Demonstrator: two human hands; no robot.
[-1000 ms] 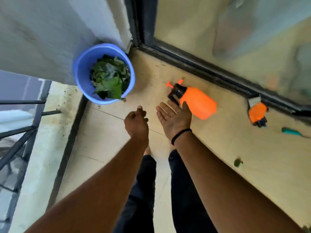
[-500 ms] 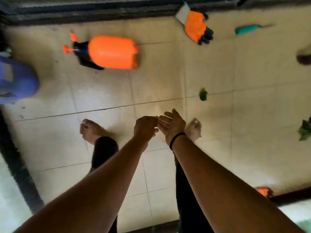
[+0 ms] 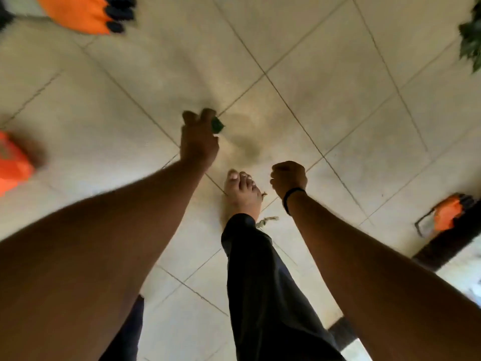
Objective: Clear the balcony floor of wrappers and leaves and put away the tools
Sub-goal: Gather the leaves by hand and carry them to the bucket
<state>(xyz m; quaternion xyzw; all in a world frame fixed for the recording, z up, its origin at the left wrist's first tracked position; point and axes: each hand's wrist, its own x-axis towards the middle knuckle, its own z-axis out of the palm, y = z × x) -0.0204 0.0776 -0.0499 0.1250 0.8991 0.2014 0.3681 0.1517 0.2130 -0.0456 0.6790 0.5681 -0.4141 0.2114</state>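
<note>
The left hand (image 3: pixel 198 144) reaches down and far over the floor, its fingers curled around a small green leaf (image 3: pixel 217 125) whose edge pokes out on the right of the fingertips; whether the leaf is clear of the tiles cannot be told through the blur. The right hand (image 3: pixel 289 177), with a thin black band (image 3: pixel 291 196) on the wrist, is balled into a fist nearer in and to the right, and nothing shows in it. Between the two forearms a bare foot (image 3: pixel 242 194) stands flat on the beige tiled balcony floor (image 3: pixel 338 82) below a dark trouser leg (image 3: pixel 263 282), and small dry pale scraps (image 3: pixel 266 220) lie on the tiles just beside the ankle on the right. At the far left an orange work glove with black fingertips (image 3: pixel 83 14) lies on the floor, partly cut by the frame. At the left edge, nearer, part of a blurred orange plastic object (image 3: pixel 13 165) shows. A clump of dark green leaves (image 3: pixel 471 40) sits at the far right corner. At the right edge, against a dark threshold strip (image 3: pixel 442 243), lies a second orange glove with a grey cuff (image 3: pixel 446 214).
</note>
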